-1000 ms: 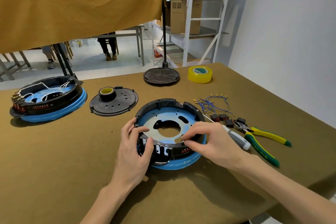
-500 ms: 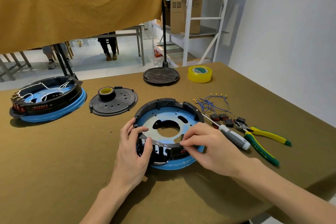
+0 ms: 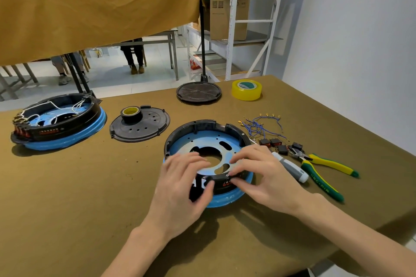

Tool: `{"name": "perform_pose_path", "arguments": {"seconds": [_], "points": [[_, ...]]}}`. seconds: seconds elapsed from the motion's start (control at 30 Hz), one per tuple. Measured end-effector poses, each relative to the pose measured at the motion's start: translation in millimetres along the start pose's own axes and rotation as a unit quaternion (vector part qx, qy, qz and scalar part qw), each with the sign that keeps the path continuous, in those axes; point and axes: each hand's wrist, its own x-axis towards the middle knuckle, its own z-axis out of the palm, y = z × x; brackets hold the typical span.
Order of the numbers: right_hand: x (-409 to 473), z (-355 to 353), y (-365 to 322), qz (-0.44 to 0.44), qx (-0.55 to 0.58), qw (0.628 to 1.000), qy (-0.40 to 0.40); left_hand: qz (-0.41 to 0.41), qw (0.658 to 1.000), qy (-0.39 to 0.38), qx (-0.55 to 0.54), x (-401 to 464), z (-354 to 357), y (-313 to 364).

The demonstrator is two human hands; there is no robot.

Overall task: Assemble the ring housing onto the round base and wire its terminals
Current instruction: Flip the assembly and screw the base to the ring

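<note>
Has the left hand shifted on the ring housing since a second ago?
Yes. The left hand slid right along the ring housing, toward the right hand.

Olive-brown worktop [image 3: 67, 198]. Black ring housing [image 3: 193, 127] on a blue round base [image 3: 227, 200]; inner plate [image 3: 211, 144] pale blue to silver, with small red markings on the housing's near wall, possibly lettering. At the left edge, a second black ring on a blue base [image 3: 67, 139] carries white wires. Black perforated cover [image 3: 144, 128] bears a black tape roll [image 3: 131, 113] with yellow core. Toward the far edge: translucent yellow tape roll [image 3: 246, 90]. Right side: blue wires [image 3: 261, 126]; pliers [image 3: 319, 171] with green-and-yellow handles; screwdriver [image 3: 292, 167] with grey-and-white handle. Mustard cloth [image 3: 90, 2] hangs behind.
</note>
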Motion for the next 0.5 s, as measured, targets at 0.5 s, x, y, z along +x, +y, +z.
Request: {"name": "perform_pose_path", "arguments": {"seconds": [0.5], "points": [[15,-9,7,0.579,0.434,0.689,0.034,0.04,0.997,-0.064,0.036,0,20,10]]}}
